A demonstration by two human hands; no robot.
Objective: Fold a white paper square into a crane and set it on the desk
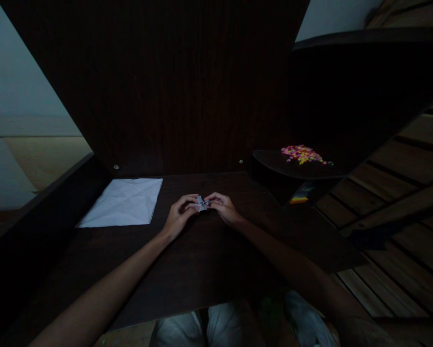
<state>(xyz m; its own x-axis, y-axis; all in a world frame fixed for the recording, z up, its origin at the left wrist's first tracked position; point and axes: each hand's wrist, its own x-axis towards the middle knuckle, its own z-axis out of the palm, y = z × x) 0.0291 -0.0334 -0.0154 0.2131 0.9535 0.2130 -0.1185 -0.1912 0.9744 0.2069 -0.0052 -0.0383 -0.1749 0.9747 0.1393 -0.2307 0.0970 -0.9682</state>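
A small folded piece of paper [202, 204], pale grey with several points sticking out, is held just over the dark desk. My left hand [180, 212] pinches its left side between thumb and fingers. On its right side, my right hand [223, 207] grips it the same way, fingertips close together. Fingers cover parts of the folds, and the dim light hides their detail. Left of my left hand, a large creased sheet of white paper [124, 202] lies flat on the desk.
The dark wooden desk [187, 270] has a tall back panel [187, 86] and a raised left edge [46, 202]. At the right, a low rounded shelf [270, 159] bears a heap of small colourful pieces [303, 154]. Beneath it sits a yellow-orange item [298, 199].
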